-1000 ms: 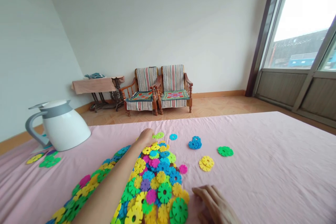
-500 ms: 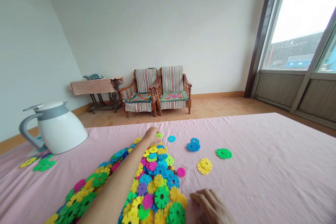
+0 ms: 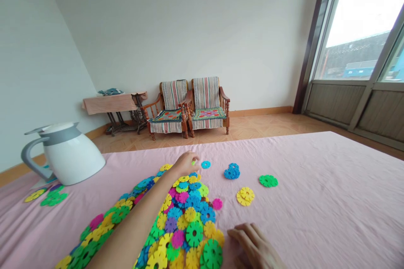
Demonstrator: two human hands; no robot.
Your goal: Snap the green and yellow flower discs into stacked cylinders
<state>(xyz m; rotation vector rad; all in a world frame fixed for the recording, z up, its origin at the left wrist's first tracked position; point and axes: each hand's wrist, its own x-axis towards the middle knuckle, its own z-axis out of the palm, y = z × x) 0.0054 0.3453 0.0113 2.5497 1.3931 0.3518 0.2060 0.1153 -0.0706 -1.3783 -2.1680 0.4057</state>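
Note:
My left hand [image 3: 187,163] reaches across a big heap of colourful plastic snowflake discs [image 3: 194,233] to its far end. Its fingers curl around a lime-green snowflake disc [image 3: 193,162], which is mostly covered by them. Just right of those fingers, a light blue disc [image 3: 205,164] lies flat on the pink cloth. My right hand [image 3: 254,246] rests on the cloth at the heap's right edge, fingers loosely extended and holding nothing. A pink disc [image 3: 217,204] lies beyond it, beside the heap. My left forearm hides part of the heap.
Sorted on the pink cloth [image 3: 322,201] are blue discs [image 3: 232,171], yellow discs [image 3: 245,196] and a green group [image 3: 268,181]. A white and grey jug [image 3: 71,155] stands at the left, with green discs [image 3: 54,198] near it. Two wooden armchairs [image 3: 206,101] stand beyond.
My left hand has shifted slightly right, and its fingers now cover most of the lime-green disc that showed beside them. My right hand stays in about the same place.

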